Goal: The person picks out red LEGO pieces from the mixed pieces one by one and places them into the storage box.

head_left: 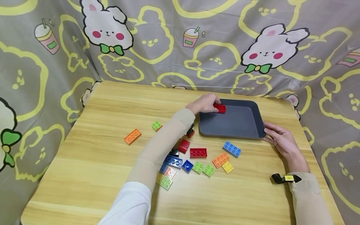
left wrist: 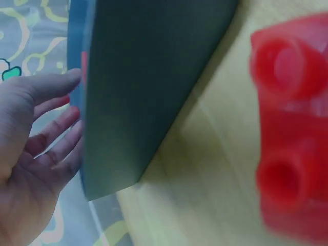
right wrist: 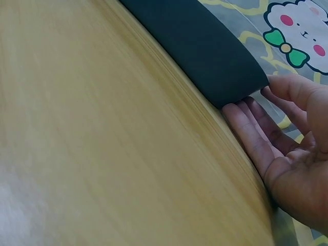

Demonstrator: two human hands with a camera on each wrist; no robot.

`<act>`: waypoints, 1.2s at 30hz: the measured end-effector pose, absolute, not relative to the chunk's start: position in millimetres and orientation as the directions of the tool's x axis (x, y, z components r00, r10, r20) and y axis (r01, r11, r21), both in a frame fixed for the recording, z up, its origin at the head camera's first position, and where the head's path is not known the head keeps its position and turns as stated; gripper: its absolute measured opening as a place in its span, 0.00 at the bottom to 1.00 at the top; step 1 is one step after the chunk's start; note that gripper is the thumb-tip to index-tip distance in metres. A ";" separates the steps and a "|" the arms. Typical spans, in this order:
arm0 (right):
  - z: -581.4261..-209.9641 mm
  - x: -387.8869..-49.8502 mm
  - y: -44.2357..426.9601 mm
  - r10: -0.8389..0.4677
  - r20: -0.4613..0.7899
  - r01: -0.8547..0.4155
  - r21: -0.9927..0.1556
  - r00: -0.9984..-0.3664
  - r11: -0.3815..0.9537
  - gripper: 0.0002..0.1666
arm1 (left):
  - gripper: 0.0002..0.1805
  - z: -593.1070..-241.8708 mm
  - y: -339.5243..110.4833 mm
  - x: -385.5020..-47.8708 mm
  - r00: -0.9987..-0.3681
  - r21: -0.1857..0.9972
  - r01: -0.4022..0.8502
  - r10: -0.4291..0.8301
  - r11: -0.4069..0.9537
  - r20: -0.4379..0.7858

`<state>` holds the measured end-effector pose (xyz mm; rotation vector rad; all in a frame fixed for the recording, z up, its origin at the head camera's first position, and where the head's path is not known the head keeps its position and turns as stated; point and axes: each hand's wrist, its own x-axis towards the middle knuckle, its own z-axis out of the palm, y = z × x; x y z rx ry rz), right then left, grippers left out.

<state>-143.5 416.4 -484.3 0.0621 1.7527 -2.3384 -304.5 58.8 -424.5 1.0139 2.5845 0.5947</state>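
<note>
The left hand reaches over the back left part of the dark grey tray and holds a red brick inside it. In the left wrist view the tray's side wall hides most of that brick, and the left hand is beyond the wall. At the tray's front right corner the right hand grips the edge. The right wrist view shows the right hand with its thumb at the tray corner and its fingers beneath.
In front of the tray lie several loose bricks, among them a red one, a blue one, an orange one and a yellow one. Another orange brick lies farther left. A patterned curtain hangs behind the table.
</note>
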 end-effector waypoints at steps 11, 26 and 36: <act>-484.7 -142.7 415.4 -0.144 -0.162 0.195 -0.946 -0.976 -0.258 0.23 | 0.28 -388.9 34.1 -290.3 -0.667 0.465 0.633 0.741 0.620 -0.080; -484.0 -143.2 414.6 -0.139 -0.158 0.189 -0.949 -0.978 -0.251 0.23 | 0.27 -373.6 -7.1 -253.7 -0.559 0.386 0.750 0.827 0.537 -0.066; -484.2 -142.4 414.1 -0.137 -0.160 0.190 -0.950 -0.978 -0.248 0.23 | 0.26 -387.4 -41.7 -233.9 -0.559 0.410 0.724 0.820 0.555 -0.124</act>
